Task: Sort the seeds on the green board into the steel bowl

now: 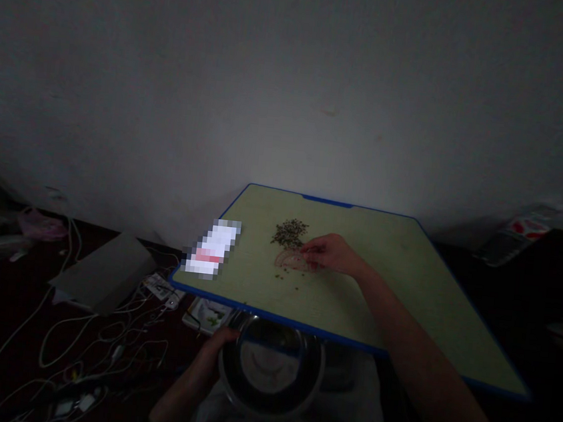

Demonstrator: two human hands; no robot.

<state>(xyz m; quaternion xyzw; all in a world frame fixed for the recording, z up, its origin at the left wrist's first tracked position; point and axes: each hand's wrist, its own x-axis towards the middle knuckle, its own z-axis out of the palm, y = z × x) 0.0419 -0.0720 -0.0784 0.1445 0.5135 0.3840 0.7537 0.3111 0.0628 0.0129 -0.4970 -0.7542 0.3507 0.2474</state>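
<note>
My right hand (pixel 330 252) reaches over a pale green table (pixel 394 283) with a blue rim. Its fingers are pinched on a pinkish flat semicircular piece (pixel 289 259) lying on the tabletop. Just behind the fingertips sits a small heap of dark grains (pixel 290 232), with a few loose grains (pixel 289 276) scattered in front. My left hand (pixel 220 340) grips the rim of a round metal bowl (pixel 269 374) held below the table's near edge, over my lap.
A bright blurred rectangle (pixel 213 249) lies at the table's left corner. On the dark floor to the left are a grey box (pixel 107 272), tangled white cables (pixel 96 346) and plugs. A plastic packet (pixel 520 233) rests at the far right by the wall.
</note>
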